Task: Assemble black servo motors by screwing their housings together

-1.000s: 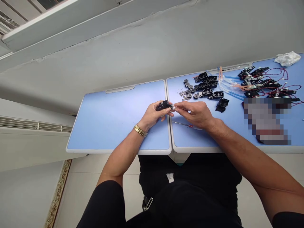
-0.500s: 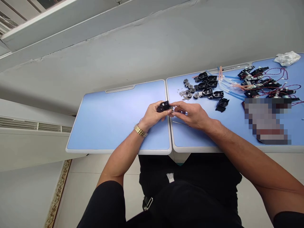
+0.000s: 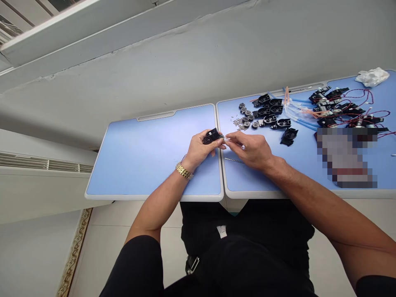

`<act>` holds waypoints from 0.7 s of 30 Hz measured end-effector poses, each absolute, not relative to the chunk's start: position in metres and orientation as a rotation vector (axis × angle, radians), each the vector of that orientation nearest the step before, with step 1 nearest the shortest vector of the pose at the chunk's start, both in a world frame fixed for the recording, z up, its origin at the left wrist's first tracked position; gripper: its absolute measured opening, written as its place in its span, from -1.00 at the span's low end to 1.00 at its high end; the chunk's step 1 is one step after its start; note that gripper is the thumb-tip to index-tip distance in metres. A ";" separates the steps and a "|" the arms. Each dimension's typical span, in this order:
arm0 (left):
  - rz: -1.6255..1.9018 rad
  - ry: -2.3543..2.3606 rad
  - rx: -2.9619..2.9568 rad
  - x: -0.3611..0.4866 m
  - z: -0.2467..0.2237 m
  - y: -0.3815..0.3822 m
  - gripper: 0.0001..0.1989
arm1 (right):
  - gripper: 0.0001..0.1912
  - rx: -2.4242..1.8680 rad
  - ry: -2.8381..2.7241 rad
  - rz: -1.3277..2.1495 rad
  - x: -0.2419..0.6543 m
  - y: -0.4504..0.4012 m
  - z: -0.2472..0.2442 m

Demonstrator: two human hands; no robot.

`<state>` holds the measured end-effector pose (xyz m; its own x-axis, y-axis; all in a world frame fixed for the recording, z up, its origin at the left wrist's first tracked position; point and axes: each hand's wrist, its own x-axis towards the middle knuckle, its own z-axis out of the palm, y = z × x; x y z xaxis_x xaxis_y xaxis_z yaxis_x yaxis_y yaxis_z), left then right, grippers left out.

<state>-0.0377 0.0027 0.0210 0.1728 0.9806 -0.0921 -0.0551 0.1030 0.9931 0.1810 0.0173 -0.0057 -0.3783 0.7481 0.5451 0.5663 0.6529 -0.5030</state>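
My left hand (image 3: 199, 147), with a gold watch (image 3: 183, 170) at the wrist, is closed around a small black plastic housing (image 3: 212, 136). My right hand (image 3: 252, 149) meets it from the right, its thumb and forefinger pinched at the housing's right end. Something thin and pale shows at those fingertips, too small to name. Below the right fingers a thin metal rod (image 3: 234, 160) lies on the table. Beyond the hands are loose small screws (image 3: 239, 123) and several round metal parts (image 3: 246, 118).
Two blue-topped tables (image 3: 139, 161) meet under my hands. More black housings (image 3: 269, 119) lie at the right, with blue and orange tubes (image 3: 298, 115) and black assemblies with red wires (image 3: 338, 108) beyond. A blurred-out object (image 3: 346, 159) and crumpled white tissue (image 3: 372, 76) lie farther right.
The black housing has tilted slightly in my left hand, its right end lower. My right fingertips have shifted a little and stay pinched beside it.
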 end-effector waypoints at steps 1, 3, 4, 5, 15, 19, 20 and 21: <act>1.049 1.077 1.162 -0.038 0.020 0.003 -0.44 | -0.77 -1.017 -2.086 0.293 0.181 0.017 -0.006; 1.061 1.067 1.157 -0.037 0.019 0.003 -0.44 | -0.79 -1.006 -2.077 0.308 0.180 0.016 -0.006; 1.067 1.062 1.157 -0.037 0.019 0.003 -0.44 | -0.79 -0.996 -2.076 0.325 0.180 0.016 -0.006; 1.074 1.059 1.159 -0.037 0.019 0.003 -0.45 | -0.78 -0.986 -2.076 0.343 0.180 0.016 -0.006; 1.074 1.029 1.274 -0.041 0.015 0.004 -0.49 | -0.71 -0.912 -2.009 0.612 0.181 0.018 -0.002; 1.079 1.053 1.299 -0.042 0.014 0.004 -0.51 | -0.75 -0.940 -1.928 0.788 0.182 0.019 0.002; 1.081 1.048 1.297 -0.042 0.015 0.004 -0.51 | -0.76 -0.950 -1.906 0.827 0.181 0.019 0.003; 1.085 1.041 1.292 -0.041 0.015 0.004 -0.51 | -0.76 -0.957 -1.884 0.869 0.181 0.019 0.003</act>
<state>-0.0415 0.0043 0.0148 0.1948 0.9807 0.0179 -0.0222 -0.0139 0.9997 0.1814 0.0185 0.0034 -0.3642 0.8591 0.3596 0.2845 0.4702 -0.8355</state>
